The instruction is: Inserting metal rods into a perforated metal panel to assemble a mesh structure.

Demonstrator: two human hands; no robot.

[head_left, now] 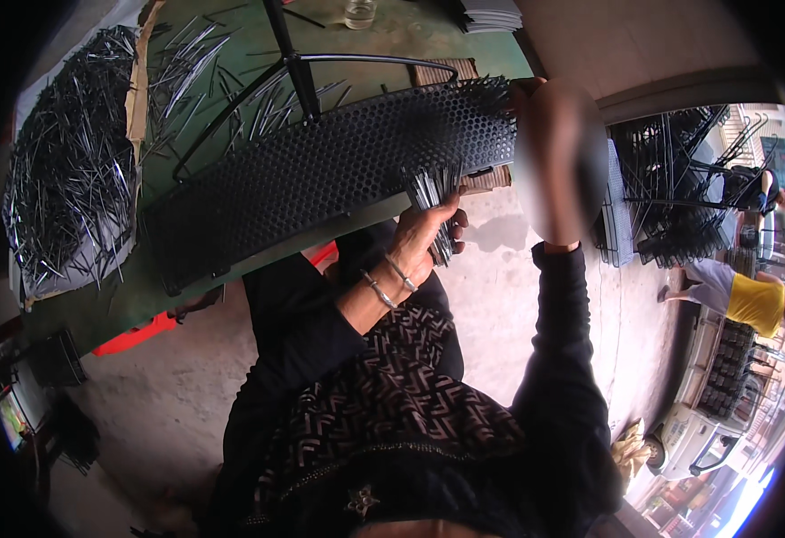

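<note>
A long black perforated panel lies slanted across the near side of the green table, with a black tubular frame rising behind it. Thin dark strips stick up from the holes at the panel's right end. My left hand is closed around a bundle of thin, shiny black strips, held upright against the panel's near edge. At the panel's right end is my right hand. It is smeared, so its finger positions and anything in them are unclear.
At left, an open carton is heaped with black strips. Loose strips litter the table near a glass. Corrugated cardboard lies under the panel. Black racks stand right; beyond, a person in yellow.
</note>
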